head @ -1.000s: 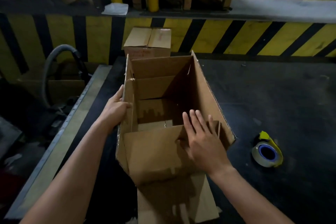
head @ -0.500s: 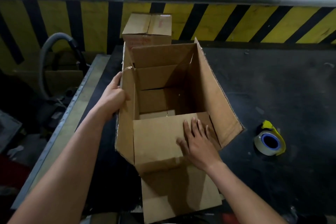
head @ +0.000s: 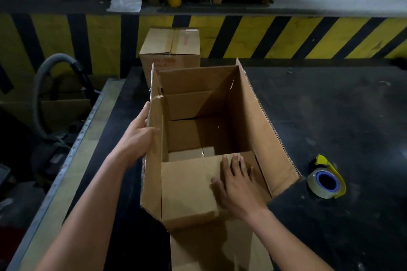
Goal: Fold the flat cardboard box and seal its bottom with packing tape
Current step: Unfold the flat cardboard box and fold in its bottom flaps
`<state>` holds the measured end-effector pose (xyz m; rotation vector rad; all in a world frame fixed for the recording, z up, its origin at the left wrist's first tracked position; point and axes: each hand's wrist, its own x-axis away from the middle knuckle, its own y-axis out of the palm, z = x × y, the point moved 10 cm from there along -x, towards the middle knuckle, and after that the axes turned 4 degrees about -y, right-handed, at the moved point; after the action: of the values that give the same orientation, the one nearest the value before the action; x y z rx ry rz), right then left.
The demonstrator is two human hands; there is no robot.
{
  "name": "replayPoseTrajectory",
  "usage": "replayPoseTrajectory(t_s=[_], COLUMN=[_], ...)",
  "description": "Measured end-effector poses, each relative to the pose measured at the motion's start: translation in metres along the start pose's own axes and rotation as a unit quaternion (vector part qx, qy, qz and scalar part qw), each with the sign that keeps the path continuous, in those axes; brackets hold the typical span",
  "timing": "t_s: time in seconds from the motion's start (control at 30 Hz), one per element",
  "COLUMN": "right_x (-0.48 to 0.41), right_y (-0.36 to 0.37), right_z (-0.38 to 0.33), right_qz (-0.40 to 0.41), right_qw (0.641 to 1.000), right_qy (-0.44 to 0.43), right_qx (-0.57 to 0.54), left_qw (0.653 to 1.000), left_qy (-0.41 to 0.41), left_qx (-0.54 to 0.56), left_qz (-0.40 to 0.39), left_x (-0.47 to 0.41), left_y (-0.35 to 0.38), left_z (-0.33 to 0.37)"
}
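Observation:
A brown cardboard box [head: 259,130] stands opened up on the black table [head: 330,116], its open end facing me and its side flaps spread. My left hand [head: 137,138] grips the box's left wall, thumb over the edge. With flat, straight fingers my right hand [head: 236,185] presses the near flap inward across the opening. A roll of clear packing tape [head: 326,182] with a blue core and a yellow dispenser lies on the table to the right of the box, apart from both hands.
A second, closed cardboard box [head: 170,47] stands behind the open one. A yellow and black striped barrier [head: 286,37] runs along the back. Left of the table's metal edge [head: 72,165], a grey hose [head: 44,77] and dark clutter lie lower down.
The near flap has folded further inward under my right hand. My left hand has kept its hold on the left wall. The view has tilted down slightly.

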<state>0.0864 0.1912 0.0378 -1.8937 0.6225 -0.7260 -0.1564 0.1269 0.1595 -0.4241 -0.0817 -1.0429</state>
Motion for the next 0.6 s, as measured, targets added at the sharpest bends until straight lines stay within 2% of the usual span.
replayPoseTrajectory(t_s=[0.13, 0.3, 0.4, 0.5, 0.6], right_x=[-0.057, -0.149, -0.203, -0.243, -0.269], right_y=[-0.039, -0.103, -0.133, -0.155, -0.160], right_z=[-0.019, -0.040, -0.051, -0.058, -0.061], right_qz=[0.034, 0.122, 0.160, 0.193, 0.175], right_qw=[0.997, 0.987, 0.983, 0.980, 0.982], right_qy=[-0.020, -0.035, -0.040, -0.052, -0.060], right_qx=[-0.063, -0.101, -0.082, -0.012, 0.035], left_qw=[1.000, 0.998, 0.999, 0.999, 0.999], left_qy=[-0.016, -0.040, -0.030, -0.036, -0.033], left_qx=[0.020, 0.037, 0.038, 0.037, 0.037], left_qz=[-0.009, 0.007, 0.004, 0.000, 0.001], left_x=[-0.004, -0.006, -0.007, -0.010, -0.015], left_y=[-0.005, -0.013, -0.009, -0.007, -0.011], left_z=[-0.004, -0.010, -0.006, -0.012, -0.018])
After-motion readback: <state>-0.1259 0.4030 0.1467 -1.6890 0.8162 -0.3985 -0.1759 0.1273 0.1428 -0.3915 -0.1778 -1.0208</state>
